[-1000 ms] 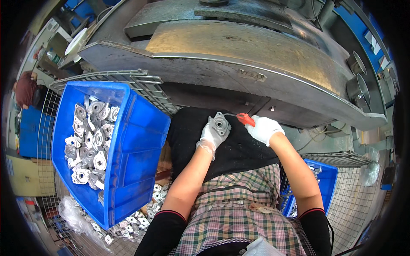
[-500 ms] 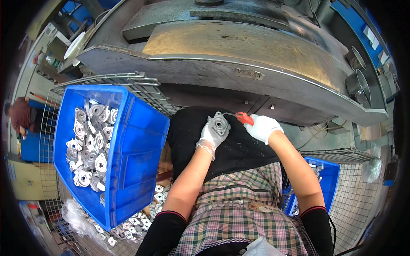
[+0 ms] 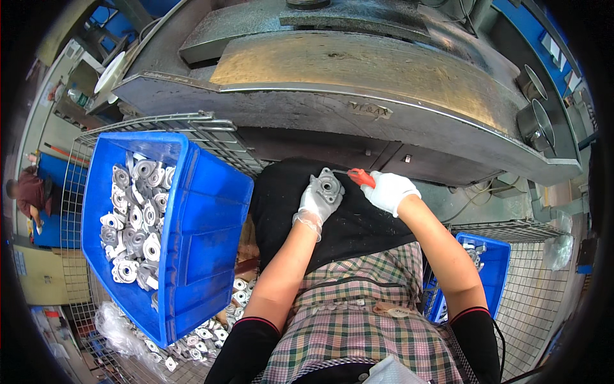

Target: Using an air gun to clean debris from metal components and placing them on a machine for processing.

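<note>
My gloved left hand is closed around a grey metal casting. The casting has a round bore in its middle and lugs with small holes, and its face is turned up. Just to its right, my gloved right hand grips a red-handled tool with a thin metal shaft. That shaft reaches left to the casting's upper edge; whether its tip touches the metal I cannot tell. Both hands are above my lap, over dark cloth.
At left a tilted blue bin holds many similar castings; more lie below it in a wire cage. Another blue bin stands at right. A metal machine bench spans the front. Far left is another person.
My right hand and the red-handled tool have shifted slightly left, closer to the casting. My left hand holds the casting almost where it was. The person at far left has moved an arm.
</note>
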Demonstrator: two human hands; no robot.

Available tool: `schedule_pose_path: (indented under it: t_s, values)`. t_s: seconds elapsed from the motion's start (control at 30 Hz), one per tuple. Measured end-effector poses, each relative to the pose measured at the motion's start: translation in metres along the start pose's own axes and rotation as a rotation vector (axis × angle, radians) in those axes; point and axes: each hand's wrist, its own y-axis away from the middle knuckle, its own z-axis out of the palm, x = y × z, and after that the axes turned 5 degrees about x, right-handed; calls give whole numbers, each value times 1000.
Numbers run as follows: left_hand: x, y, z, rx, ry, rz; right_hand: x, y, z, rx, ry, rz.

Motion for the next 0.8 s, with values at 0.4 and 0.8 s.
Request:
schedule_pose_path:
  t_s: [0.4, 0.8]
  values:
    - [-2, 3, -15, 13, 1786, -439, -6, 5, 2, -23, 10, -69]
    - [0, 8, -27, -51, 2939, -893, 12, 46, 8, -5, 49, -120]
